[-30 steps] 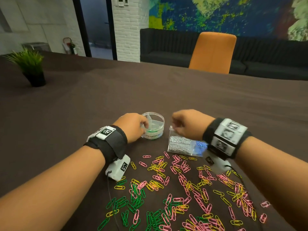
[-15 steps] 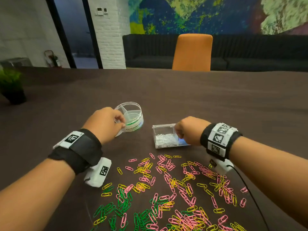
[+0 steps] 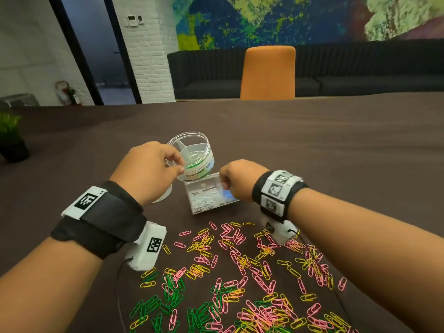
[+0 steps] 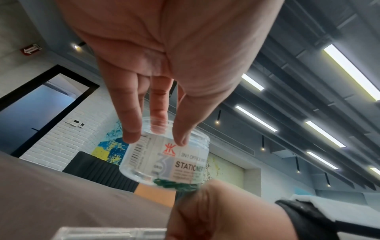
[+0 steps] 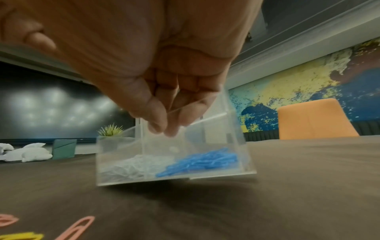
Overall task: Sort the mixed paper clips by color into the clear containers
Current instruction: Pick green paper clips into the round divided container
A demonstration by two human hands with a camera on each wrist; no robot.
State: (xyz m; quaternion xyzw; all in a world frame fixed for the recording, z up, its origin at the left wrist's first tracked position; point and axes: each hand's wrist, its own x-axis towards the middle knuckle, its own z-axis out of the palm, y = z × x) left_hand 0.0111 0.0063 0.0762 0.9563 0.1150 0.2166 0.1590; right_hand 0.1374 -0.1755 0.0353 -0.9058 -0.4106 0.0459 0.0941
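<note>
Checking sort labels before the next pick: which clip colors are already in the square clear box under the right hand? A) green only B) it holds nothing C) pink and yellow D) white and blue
D: the right wrist view shows the square clear box split in two, with white clips in one compartment and blue clips in the other, while the right hand pinches its upper edge.

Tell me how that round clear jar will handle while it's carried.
The round clear jar is open-topped and tilted in the left hand, so its green clips could spill. Smooth plastic likely makes the fingertip grip slippery. Nearly empty, probably light.
</note>
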